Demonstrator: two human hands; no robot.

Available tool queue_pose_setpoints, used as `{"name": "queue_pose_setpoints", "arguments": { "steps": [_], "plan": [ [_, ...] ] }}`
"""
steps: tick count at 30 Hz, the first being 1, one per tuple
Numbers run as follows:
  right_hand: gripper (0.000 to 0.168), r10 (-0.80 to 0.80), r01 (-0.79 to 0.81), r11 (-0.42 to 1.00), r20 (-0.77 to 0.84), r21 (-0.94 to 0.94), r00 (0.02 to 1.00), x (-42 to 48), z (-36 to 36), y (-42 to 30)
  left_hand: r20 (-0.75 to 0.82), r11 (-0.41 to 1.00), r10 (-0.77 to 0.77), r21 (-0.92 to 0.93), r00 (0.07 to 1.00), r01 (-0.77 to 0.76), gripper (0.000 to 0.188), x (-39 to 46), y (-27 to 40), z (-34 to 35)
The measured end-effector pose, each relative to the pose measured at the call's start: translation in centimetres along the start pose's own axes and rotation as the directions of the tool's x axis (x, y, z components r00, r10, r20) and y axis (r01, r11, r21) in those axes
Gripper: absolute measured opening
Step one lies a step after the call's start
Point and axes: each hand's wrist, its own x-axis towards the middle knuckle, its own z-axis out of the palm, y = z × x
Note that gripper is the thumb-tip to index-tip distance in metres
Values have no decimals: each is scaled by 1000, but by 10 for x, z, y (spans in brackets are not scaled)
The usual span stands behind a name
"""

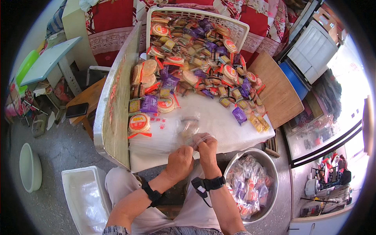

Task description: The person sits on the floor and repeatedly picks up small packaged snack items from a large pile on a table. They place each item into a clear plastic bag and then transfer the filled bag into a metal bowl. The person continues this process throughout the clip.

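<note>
My left hand and my right hand meet at the front edge of a white-covered table. Both are closed on the gathered neck of a clear plastic bag, which is blurred and holds something brownish. To the left of it, flat clear bags lie on the cover. A round packet of pale wafers with a red and yellow label rests by the wooden side board. Beyond my hands spreads a heap of wrapped snacks, among them a purple packet at the right.
A white plastic basket lies tipped at the back, spilling snacks. At my right knee a metal basin holds filled clear bags. A white foam box stands at lower left. The wooden side board walls the table's left.
</note>
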Motion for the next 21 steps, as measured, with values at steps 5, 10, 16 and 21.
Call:
{"name": "queue_pose_setpoints", "arguments": {
  "steps": [5, 10, 16, 21],
  "plan": [
    [13, -18, 6, 998, -170, -69, 985, 1, 9, 2, 64, 996, -71, 54, 995, 67, 18, -2, -1, 3],
    [15, 45, -49, 984, 29, 174, 999, -13, -2, 9, 26, 991, -120, 58, 992, 118, 18, 5, -3, 0],
    [27, 158, -209, 946, 211, 248, 965, 7, 9, -6, 28, 991, -119, 58, 993, 117, 18, 6, -7, -3],
    [43, 113, -136, 983, 180, 121, 977, -12, 4, -14, 37, 987, -159, 24, 987, 158, 21, 4, -9, -5]
  ]
}}
